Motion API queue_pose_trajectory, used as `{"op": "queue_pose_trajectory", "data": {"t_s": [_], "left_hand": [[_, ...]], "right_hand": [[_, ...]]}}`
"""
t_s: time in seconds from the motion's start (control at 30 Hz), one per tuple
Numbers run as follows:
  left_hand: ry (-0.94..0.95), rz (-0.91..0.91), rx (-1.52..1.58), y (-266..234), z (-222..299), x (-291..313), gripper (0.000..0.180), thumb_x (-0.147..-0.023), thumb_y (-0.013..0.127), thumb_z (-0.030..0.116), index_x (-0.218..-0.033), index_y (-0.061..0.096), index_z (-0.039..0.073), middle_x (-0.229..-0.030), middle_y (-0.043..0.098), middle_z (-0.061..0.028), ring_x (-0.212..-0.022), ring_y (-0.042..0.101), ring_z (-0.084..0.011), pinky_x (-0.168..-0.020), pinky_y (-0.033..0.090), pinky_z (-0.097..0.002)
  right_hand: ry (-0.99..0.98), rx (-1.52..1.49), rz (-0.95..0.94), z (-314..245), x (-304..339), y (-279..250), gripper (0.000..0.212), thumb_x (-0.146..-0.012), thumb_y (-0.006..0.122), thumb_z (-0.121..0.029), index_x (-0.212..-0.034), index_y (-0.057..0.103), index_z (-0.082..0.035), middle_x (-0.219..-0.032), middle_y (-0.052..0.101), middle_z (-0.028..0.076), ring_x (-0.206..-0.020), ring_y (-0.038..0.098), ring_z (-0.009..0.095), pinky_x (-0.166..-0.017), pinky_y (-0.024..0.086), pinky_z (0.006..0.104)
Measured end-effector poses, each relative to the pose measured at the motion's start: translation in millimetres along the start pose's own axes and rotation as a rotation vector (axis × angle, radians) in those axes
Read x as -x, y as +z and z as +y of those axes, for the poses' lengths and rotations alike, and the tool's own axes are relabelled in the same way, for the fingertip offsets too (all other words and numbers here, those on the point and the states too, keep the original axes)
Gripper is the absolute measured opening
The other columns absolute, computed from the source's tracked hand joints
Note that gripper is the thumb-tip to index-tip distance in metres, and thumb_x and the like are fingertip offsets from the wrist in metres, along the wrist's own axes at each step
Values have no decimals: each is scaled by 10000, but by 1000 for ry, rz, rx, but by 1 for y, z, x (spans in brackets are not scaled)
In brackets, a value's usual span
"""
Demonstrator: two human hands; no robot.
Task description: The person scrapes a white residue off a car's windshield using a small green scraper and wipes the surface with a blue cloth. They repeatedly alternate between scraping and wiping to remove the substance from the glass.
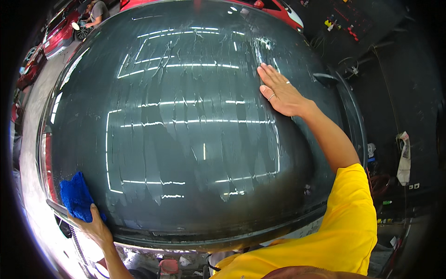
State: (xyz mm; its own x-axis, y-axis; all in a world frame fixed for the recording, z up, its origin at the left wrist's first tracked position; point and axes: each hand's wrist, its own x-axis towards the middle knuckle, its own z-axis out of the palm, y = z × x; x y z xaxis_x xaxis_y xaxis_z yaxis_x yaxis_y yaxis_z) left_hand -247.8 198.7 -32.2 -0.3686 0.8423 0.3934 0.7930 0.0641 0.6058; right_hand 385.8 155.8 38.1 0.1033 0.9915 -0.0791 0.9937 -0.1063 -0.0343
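Around us a dim garage holds red cars [62,30] at the upper left, where another person [95,11] bends over one, and before us a wet dark car roof [186,149] mirrors strip lights. Our right hand [278,90] lies flat on it, fingers [268,74] outstretched and holding nothing. Our left hand [95,228] has its fingers closed on a blue cloth [76,195] at the roof's lower left edge.

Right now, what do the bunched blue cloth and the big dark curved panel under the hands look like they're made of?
The bunched blue cloth, gripped by the left hand, looks like soft microfibre: a fuzzy, matte nap. The big dark curved panel under the flat right hand looks like glass or glossy painted metal; it mirrors ceiling lights sharply and carries wet streaks. Which one, the view leaves open.
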Motion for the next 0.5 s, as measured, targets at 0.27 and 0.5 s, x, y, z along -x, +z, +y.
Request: {"op": "queue_pose_trajectory", "data": {"t_s": [0.27, 0.5], "left_hand": [[-12, -59, 5, 6, 7, -8, 802, -935, 696, 274, -1554, 276, -15, -1455, 459, -277, -1301, 489, -411, -1129, 368, -509], [17, 0, -91, 2, -29, -3, 863, -899, 726, 358, -1545, 287, -8, -1412, 484, -263, -1261, 510, -411, -1081, 405, -533]], "right_hand": [[250, -78, 117, 48, -192, -16, 699, -1087, 178, -466, -1612, 189, -5, -1695, 125, 203, -1579, 89, 326, -1286, 87, 416], [-1, -13, 5, -6, -50, -2, 713, -1086, 191, -501, -1629, 156, -40, -1711, 98, 152, -1584, 86, 304, -1283, 91, 423]]}}
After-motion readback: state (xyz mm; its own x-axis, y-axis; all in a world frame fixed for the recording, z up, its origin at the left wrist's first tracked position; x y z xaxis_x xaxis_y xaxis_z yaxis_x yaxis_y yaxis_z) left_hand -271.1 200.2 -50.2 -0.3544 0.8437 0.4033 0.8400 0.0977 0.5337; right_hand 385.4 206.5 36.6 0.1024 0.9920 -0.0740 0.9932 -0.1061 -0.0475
